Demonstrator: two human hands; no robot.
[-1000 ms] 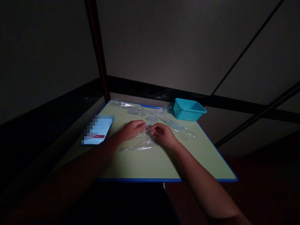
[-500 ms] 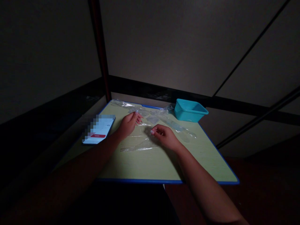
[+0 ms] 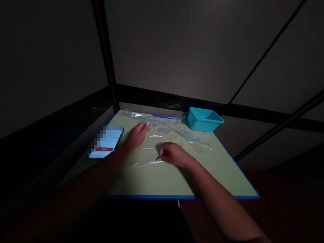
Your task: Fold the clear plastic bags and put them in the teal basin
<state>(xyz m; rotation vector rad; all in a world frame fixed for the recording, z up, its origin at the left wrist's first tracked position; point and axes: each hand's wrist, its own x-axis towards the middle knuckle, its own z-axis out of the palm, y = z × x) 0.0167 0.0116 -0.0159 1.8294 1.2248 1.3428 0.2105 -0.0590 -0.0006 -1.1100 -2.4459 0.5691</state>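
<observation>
Head view: clear plastic (image 3: 148, 152) by right fingers (image 3: 165, 157), near edge sideways.

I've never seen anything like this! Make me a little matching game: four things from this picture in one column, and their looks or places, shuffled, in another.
Things:
1. Phone
2. Basket
3. Table
4. Nearest clear plastic

Looks or places:
A. Pale green top, blue edging
B. See-through, lying flat by the right hand
C. Lit screen, left side
D. Blue-green, at the far right corner

Pairs: 1-C, 2-D, 3-A, 4-B
</observation>
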